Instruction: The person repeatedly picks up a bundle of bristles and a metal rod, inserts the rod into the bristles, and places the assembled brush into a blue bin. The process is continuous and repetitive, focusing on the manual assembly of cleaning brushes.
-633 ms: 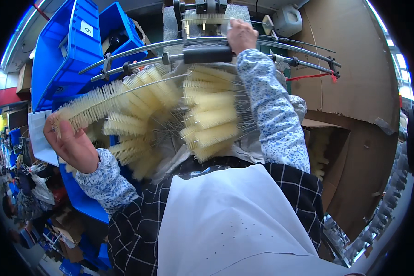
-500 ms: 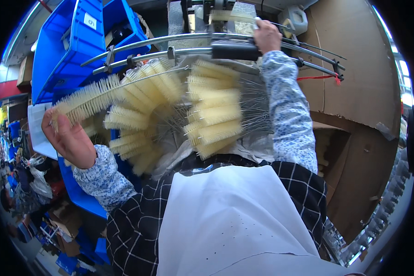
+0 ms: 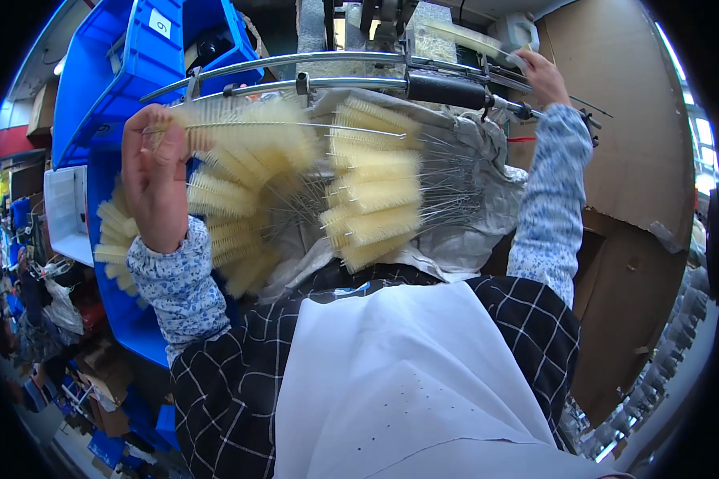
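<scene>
My left hand [image 3: 158,172] is raised at the left, its thumb and fingers closed on the bristled end of a twisted-wire brush [image 3: 236,124]. The brush lies nearly level, its bare wire tip pointing right; its bristles are blurred. At the upper right, the fingers of my right hand [image 3: 543,80] are closed at the whitish end of a second pale brush [image 3: 459,36], which lies across the machine. Exactly how they grip it is hard to see. Below the rails, a stack of cream brushes [image 3: 375,180] has its wire stems pointing right; another fanned group [image 3: 236,195] lies left of it.
Curved metal rails [image 3: 327,83] with a black roller [image 3: 447,92] cross in front of me. Blue bins [image 3: 128,64] stand at the upper left, and a lower blue bin [image 3: 124,319] holds more brushes. Cardboard [image 3: 615,120] walls the right side. A grey cloth [image 3: 463,231] lies under the brushes.
My left hand has moved right and upward with its brush, which has turned from slanting to nearly level. My right hand, the second brush and the black roller have shifted right.
</scene>
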